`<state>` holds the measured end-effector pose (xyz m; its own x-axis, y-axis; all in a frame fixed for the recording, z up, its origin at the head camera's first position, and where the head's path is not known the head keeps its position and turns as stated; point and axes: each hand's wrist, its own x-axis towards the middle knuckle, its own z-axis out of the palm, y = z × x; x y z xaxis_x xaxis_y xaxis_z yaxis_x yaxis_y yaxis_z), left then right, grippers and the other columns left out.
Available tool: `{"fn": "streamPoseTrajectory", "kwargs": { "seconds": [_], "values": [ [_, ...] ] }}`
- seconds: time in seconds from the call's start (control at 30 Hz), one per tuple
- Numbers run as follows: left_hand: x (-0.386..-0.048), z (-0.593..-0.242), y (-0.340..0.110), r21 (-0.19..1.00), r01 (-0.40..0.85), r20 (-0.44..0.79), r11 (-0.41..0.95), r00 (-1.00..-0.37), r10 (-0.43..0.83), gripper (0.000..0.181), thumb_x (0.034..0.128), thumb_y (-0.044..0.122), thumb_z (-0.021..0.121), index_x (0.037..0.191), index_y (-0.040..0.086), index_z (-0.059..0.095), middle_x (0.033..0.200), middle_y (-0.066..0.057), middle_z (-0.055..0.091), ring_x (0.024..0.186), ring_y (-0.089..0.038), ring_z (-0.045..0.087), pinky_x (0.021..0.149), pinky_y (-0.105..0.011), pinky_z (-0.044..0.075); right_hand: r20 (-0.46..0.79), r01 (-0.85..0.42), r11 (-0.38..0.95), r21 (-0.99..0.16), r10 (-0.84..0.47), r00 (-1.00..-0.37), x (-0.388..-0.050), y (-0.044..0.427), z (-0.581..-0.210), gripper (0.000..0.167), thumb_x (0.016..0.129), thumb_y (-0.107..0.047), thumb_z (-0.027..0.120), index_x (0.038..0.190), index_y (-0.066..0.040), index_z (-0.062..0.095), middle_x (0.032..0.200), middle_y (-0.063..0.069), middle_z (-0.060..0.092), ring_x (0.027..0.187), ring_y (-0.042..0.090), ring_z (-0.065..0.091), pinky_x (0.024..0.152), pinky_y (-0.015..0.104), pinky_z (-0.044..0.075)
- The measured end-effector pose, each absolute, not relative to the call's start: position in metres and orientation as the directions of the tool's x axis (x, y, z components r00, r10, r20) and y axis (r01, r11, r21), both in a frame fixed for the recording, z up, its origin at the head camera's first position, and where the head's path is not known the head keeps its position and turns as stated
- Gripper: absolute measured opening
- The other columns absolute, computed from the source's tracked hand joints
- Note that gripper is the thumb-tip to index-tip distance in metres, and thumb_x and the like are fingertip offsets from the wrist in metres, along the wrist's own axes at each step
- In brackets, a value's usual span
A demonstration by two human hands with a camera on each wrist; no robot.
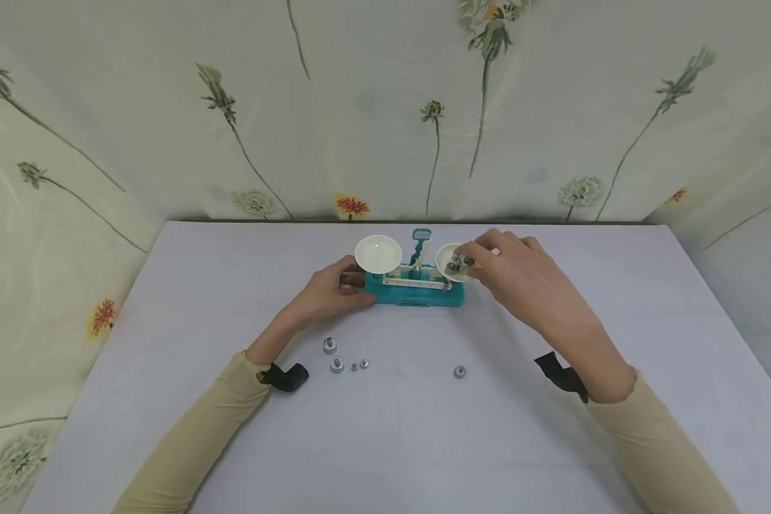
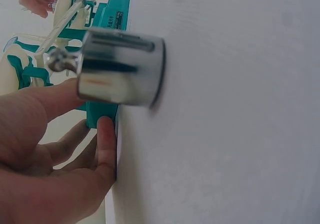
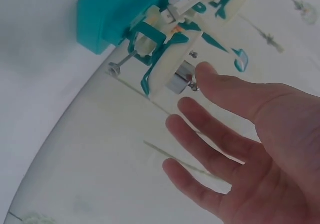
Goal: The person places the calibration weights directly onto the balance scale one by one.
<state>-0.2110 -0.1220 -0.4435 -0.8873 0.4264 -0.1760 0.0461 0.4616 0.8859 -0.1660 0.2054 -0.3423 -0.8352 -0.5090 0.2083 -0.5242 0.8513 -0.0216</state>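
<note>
A teal balance scale with two white pans stands near the table's far edge. My left hand grips its left end, thumb in front and other fingers behind, as the left wrist view also shows on the teal base. The left pan holds nothing. Several small metal weights sit in the right pan. My right hand is over that pan; in the right wrist view its thumb and fingers are spread apart beside a silver weight, with no clear grip on it.
Several metal weights stand on the white table in front of the scale: a group at left, including a larger one, and a single one to the right. A flower-patterned cloth hangs behind the table.
</note>
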Motion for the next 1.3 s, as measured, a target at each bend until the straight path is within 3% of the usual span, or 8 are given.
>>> {"fn": "streamPoseTrajectory", "kwargs": {
  "seconds": [0.27,0.5,0.87,1.3],
  "values": [
    [-0.211,-0.442,-0.121,0.885,0.045,-0.178,0.463,-0.886,0.427,0.065,0.0971,0.020,0.082,0.153,0.012,0.051,0.152,-0.017,0.061,0.139,-0.036,0.065,0.118,-0.048,0.055,0.183,-0.520,0.854,0.002,-0.512,-0.839,-0.149,0.208,-0.337,0.040,0.095,-0.018,0.084,0.132,-0.015,0.071,0.124,0.012,0.073,0.109,0.032,0.071,0.096,0.056,0.057],
    [-0.211,-0.442,-0.121,0.892,0.052,-0.166,0.450,-0.887,0.432,0.063,0.0973,0.020,0.082,0.152,0.011,0.051,0.151,-0.017,0.062,0.139,-0.036,0.064,0.119,-0.047,0.055,0.193,-0.568,0.823,0.002,-0.557,-0.807,-0.135,0.208,-0.336,0.040,0.094,-0.019,0.085,0.131,-0.014,0.072,0.120,0.011,0.074,0.105,0.030,0.071,0.093,0.055,0.057],
    [-0.210,-0.441,-0.123,0.892,0.038,-0.179,0.451,-0.886,0.428,0.065,0.0973,0.021,0.082,0.153,0.012,0.050,0.151,-0.017,0.062,0.141,-0.036,0.063,0.120,-0.049,0.053,0.043,-0.600,0.799,-0.036,-0.599,-0.800,-0.119,0.201,-0.341,0.041,0.094,-0.025,0.086,0.131,-0.021,0.072,0.123,0.007,0.074,0.107,0.026,0.072,0.098,0.052,0.059],
    [-0.209,-0.440,-0.122,0.883,0.047,-0.179,0.468,-0.887,0.426,0.063,0.0977,0.021,0.081,0.152,0.011,0.051,0.150,-0.018,0.063,0.140,-0.037,0.064,0.119,-0.050,0.054,0.027,-0.620,0.784,-0.018,-0.619,-0.785,-0.110,0.199,-0.354,0.044,0.088,-0.027,0.091,0.128,-0.021,0.074,0.118,0.004,0.076,0.103,0.024,0.072,0.096,0.049,0.061]
  ]
}}
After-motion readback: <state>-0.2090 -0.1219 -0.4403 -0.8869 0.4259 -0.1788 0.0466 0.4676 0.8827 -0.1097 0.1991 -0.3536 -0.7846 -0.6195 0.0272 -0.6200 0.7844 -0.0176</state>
